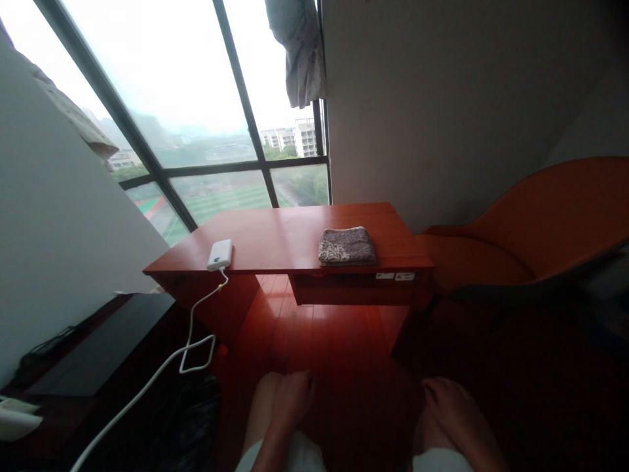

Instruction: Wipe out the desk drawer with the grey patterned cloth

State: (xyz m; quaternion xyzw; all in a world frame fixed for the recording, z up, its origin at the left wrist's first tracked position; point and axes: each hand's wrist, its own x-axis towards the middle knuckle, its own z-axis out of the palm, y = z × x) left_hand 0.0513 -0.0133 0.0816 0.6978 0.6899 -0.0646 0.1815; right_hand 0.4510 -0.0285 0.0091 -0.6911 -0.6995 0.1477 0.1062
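Glossy reddish desk [280, 229] stood by a big window [196, 78]. Towel [346, 246] lay folded on it near the front edge, probably to stay flat and in reach, all fuzzy grey-brown with a pale patterned corner. Smooth white power bank [219, 254] sat left of that, maybe so the cable [137, 394] could hang free. Left hand [295, 396] and right hand [449, 401] rested on the knees [263, 396], likely just parked, too dim to tell if fingers were together or apart

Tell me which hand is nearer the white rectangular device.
Left. Left hand: at one knee, below and right of the device; right hand: at the other knee, farther right.
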